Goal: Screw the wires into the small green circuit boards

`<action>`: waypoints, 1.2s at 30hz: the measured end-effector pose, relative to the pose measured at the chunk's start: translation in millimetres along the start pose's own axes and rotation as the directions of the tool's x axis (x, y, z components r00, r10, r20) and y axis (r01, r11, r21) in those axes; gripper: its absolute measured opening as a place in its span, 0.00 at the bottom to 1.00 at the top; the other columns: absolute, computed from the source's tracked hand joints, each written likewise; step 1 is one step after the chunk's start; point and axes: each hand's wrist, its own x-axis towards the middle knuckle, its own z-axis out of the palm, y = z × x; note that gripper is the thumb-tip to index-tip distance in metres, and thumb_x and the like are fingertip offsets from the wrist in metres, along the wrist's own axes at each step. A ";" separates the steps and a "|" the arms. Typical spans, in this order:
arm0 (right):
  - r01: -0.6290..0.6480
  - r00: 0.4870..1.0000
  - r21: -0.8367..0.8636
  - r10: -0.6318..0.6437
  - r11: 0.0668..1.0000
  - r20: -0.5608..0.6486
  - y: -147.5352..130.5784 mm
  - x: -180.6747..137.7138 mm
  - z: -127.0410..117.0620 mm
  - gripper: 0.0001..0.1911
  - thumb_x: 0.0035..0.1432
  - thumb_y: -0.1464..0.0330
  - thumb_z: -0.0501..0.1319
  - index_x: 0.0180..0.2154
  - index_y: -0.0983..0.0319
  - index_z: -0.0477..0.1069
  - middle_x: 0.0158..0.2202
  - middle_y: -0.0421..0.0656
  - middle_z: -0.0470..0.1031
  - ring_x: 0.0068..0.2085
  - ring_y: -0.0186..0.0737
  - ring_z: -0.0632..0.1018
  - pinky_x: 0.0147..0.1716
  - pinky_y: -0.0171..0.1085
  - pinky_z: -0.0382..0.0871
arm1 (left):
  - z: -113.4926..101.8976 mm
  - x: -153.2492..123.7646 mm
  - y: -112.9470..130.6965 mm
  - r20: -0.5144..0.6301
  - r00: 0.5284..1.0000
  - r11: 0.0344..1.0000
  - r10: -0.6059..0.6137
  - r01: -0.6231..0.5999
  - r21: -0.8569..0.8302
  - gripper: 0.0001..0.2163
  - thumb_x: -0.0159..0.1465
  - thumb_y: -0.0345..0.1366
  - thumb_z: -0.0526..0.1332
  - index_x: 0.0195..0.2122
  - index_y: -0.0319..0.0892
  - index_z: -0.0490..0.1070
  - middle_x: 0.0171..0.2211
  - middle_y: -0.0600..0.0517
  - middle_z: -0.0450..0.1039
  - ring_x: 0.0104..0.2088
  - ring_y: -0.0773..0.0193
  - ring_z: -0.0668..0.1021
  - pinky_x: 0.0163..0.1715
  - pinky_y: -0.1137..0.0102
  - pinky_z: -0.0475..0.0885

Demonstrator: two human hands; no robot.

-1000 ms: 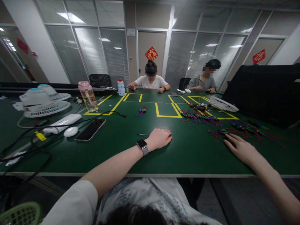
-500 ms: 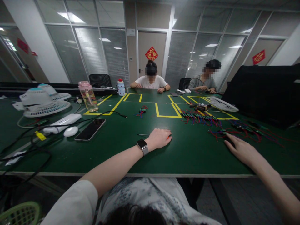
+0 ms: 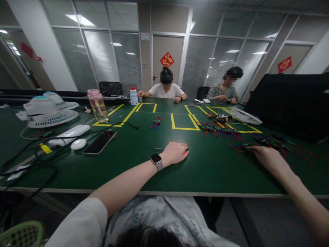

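Partly under left hand: screwdriver

The one view looks from the person's head, forward and down (their shirt shows below), across the nearby tabletop toward a farther glass partition.

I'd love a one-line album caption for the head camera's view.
At a green table, the left hand covers a thin-shafted tool; the right hand is at a wired circuit board.
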 end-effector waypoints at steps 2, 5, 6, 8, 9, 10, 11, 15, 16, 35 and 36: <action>0.032 0.998 0.002 -0.032 0.999 -0.047 2.9 -1.2 3.1 0.17 0.58 0.71 0.51 0.38 0.60 0.79 0.35 0.47 0.81 0.35 0.47 0.81 0.34 0.37 0.75 | 1.2 0.1 -0.6 -0.011 1.000 1.000 0.006 -0.006 -0.003 0.15 0.68 0.41 0.50 0.48 0.44 0.72 0.49 0.47 0.75 0.42 0.58 0.80 0.39 0.67 0.74; 0.074 0.993 0.025 -0.071 0.997 -0.099 3.6 -4.8 3.0 0.18 0.58 0.70 0.51 0.40 0.60 0.79 0.37 0.47 0.81 0.37 0.47 0.81 0.36 0.39 0.76 | 2.4 0.2 -1.3 -0.025 1.000 1.000 0.014 -0.014 -0.004 0.15 0.68 0.41 0.49 0.48 0.44 0.72 0.49 0.48 0.75 0.42 0.57 0.80 0.38 0.66 0.75; 0.083 0.991 0.034 -0.079 0.996 -0.112 3.1 -5.8 2.2 0.18 0.58 0.70 0.51 0.40 0.60 0.79 0.38 0.47 0.81 0.37 0.47 0.81 0.36 0.39 0.76 | 2.4 0.1 -1.3 -0.027 1.000 1.000 0.016 -0.016 -0.003 0.15 0.68 0.42 0.49 0.48 0.44 0.72 0.49 0.48 0.75 0.42 0.57 0.80 0.38 0.66 0.75; 0.101 0.987 0.040 -0.096 0.994 -0.128 1.9 -7.5 0.3 0.18 0.58 0.69 0.50 0.39 0.60 0.79 0.38 0.47 0.81 0.37 0.48 0.81 0.36 0.40 0.76 | 1.9 0.0 -1.2 -0.027 1.000 1.000 0.015 -0.015 0.001 0.15 0.68 0.42 0.49 0.48 0.44 0.72 0.50 0.48 0.75 0.42 0.58 0.80 0.38 0.67 0.75; 0.113 0.985 0.038 -0.107 0.993 -0.132 1.6 -8.1 -0.5 0.19 0.58 0.69 0.50 0.39 0.60 0.79 0.38 0.48 0.81 0.37 0.48 0.81 0.35 0.40 0.76 | 1.5 0.0 -1.1 -0.025 1.000 1.000 0.014 -0.014 0.003 0.15 0.68 0.42 0.49 0.48 0.44 0.72 0.50 0.48 0.74 0.42 0.58 0.80 0.37 0.67 0.74; 0.126 0.983 0.035 -0.120 0.991 -0.136 1.5 -8.6 -0.9 0.19 0.58 0.69 0.50 0.38 0.60 0.79 0.37 0.48 0.81 0.36 0.48 0.81 0.35 0.40 0.76 | 1.1 -0.1 -1.0 -0.024 1.000 1.000 0.014 -0.014 0.005 0.15 0.68 0.42 0.49 0.48 0.44 0.72 0.51 0.48 0.74 0.42 0.58 0.80 0.37 0.67 0.74; 0.140 0.981 0.030 -0.134 0.990 -0.139 1.9 -9.1 -0.8 0.19 0.58 0.69 0.49 0.38 0.61 0.80 0.37 0.49 0.81 0.35 0.47 0.81 0.35 0.39 0.76 | 0.7 -0.1 -0.9 -0.023 1.000 1.000 0.014 -0.014 0.006 0.15 0.68 0.42 0.49 0.48 0.44 0.72 0.51 0.49 0.74 0.42 0.58 0.80 0.37 0.67 0.74; 0.157 0.975 0.010 -0.153 0.988 -0.163 8.3 -10.6 5.7 0.20 0.59 0.68 0.48 0.38 0.62 0.79 0.38 0.50 0.80 0.37 0.47 0.81 0.37 0.40 0.76 | 0.4 -0.2 -0.9 -0.031 0.999 1.000 0.020 -0.020 0.005 0.15 0.68 0.41 0.49 0.47 0.44 0.72 0.50 0.49 0.75 0.42 0.58 0.80 0.36 0.67 0.74; 0.142 0.975 0.009 -0.138 0.990 -0.175 10.8 -10.6 8.8 0.20 0.59 0.67 0.48 0.38 0.62 0.79 0.38 0.50 0.80 0.38 0.47 0.81 0.37 0.40 0.76 | 0.6 -0.2 -1.0 -0.031 0.999 1.000 0.021 -0.021 0.003 0.15 0.68 0.41 0.50 0.47 0.44 0.72 0.50 0.49 0.74 0.42 0.58 0.80 0.36 0.67 0.74; 0.020 0.979 0.229 0.027 0.973 -0.200 20.0 -7.2 22.1 0.19 0.55 0.60 0.50 0.33 0.62 0.76 0.35 0.49 0.78 0.35 0.47 0.79 0.33 0.42 0.73 | 3.2 0.5 -0.9 -0.025 1.000 1.000 0.011 -0.011 0.011 0.16 0.68 0.42 0.49 0.48 0.44 0.72 0.50 0.49 0.75 0.42 0.58 0.80 0.38 0.67 0.74; 0.016 0.980 0.230 0.030 0.973 -0.194 20.3 -7.0 22.8 0.19 0.55 0.60 0.50 0.33 0.62 0.76 0.35 0.49 0.78 0.35 0.47 0.79 0.34 0.42 0.73 | 3.5 0.6 -1.0 -0.027 1.000 1.000 0.012 -0.012 0.012 0.16 0.68 0.42 0.49 0.48 0.44 0.72 0.50 0.49 0.74 0.42 0.58 0.80 0.38 0.67 0.74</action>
